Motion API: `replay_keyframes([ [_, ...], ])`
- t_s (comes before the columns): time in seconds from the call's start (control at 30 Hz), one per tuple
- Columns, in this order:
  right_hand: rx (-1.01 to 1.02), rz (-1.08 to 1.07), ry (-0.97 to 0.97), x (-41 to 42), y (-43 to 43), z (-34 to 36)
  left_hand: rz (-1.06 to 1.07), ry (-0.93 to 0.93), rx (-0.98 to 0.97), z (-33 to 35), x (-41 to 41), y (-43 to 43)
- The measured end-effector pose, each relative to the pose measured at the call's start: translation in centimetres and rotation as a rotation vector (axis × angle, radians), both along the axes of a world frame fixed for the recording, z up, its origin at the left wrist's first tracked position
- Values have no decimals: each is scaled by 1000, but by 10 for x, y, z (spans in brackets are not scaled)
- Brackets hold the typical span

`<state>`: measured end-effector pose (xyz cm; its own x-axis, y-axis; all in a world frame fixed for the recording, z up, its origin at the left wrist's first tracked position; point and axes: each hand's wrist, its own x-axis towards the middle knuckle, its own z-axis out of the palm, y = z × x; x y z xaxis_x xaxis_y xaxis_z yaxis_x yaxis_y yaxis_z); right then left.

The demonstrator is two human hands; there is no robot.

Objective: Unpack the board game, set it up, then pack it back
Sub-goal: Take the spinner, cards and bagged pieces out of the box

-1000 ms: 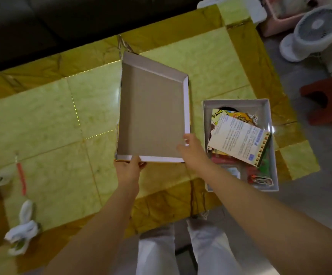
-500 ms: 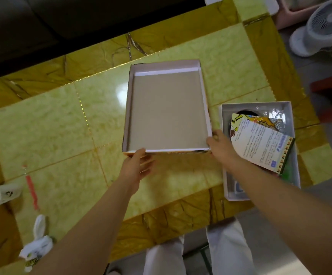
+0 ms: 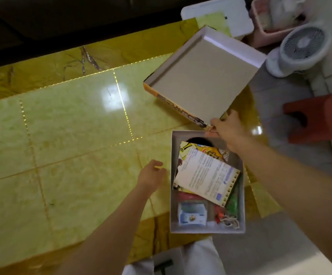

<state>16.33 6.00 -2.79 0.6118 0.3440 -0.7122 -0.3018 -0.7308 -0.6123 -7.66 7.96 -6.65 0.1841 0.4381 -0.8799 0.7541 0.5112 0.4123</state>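
Observation:
The game box lid [image 3: 202, 82] lies upside down and tilted over the table's far right corner, brown inside with white walls. My right hand [image 3: 227, 129] grips its near corner. The white box bottom [image 3: 173, 175] sits at the near right of the table. In it are a printed rules sheet [image 3: 204, 176], a yellow illustrated board under it, a card pack [image 3: 192, 214] and small red and green pieces. My left hand [image 3: 151, 175] hovers just left of the box bottom with fingers apart, holding nothing.
The yellow-green tiled table [image 3: 72, 145] spreads out to the left. On the floor to the right stand a white fan [image 3: 300, 50], a red stool [image 3: 319, 116], a pink basket [image 3: 276, 18] and a white lid-like object [image 3: 218, 12]. My white-trousered knees show below.
My right hand has swung the lid from the table's middle to the far right, turning it. My left hand has let go of the lid and moved toward the box bottom.

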Motion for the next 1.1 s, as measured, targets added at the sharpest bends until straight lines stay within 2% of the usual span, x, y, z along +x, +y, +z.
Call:
replay_keyframes([
  [0.17,-36,28,41,15,8,-33,-228,197,43,-34,33,-15],
  [0.27,6,13,176,5,25,-40,-350,256,95,-44,39,-23],
  [0.33,24,88,237,1,31,-43,-392,284,162,-48,40,-24],
  [0.4,23,132,177,2,28,-48,-405,288,217,-52,39,-23],
  [0.53,-20,308,-246,12,-12,-52,-441,315,321,-55,24,-20],
  [0.6,-13,402,-370,12,-41,-54,-447,355,370,-51,10,-17],
  [0.67,-47,542,-379,4,-67,-53,-416,408,371,-45,-4,-12],
  [0.73,-161,806,-312,-11,-82,-55,-354,440,372,-41,-15,-8],
  [0.8,-251,1013,-351,-28,-87,-58,-237,378,497,-33,-18,-7],
  [0.83,-277,1052,-412,-36,-87,-61,-186,316,578,-29,-17,-9],
  [0.9,-321,1064,-514,-48,-85,-66,-181,203,638,-22,-10,-11],
  [0.97,-345,1058,-562,-56,-83,-70,-209,178,555,-24,-5,-15],
  [1.03,-320,1024,-555,-60,-83,-73,-177,205,509,-28,-4,-14],
  [1.1,-222,916,-464,-60,-84,-71,-142,243,528,-30,-10,-10],
])
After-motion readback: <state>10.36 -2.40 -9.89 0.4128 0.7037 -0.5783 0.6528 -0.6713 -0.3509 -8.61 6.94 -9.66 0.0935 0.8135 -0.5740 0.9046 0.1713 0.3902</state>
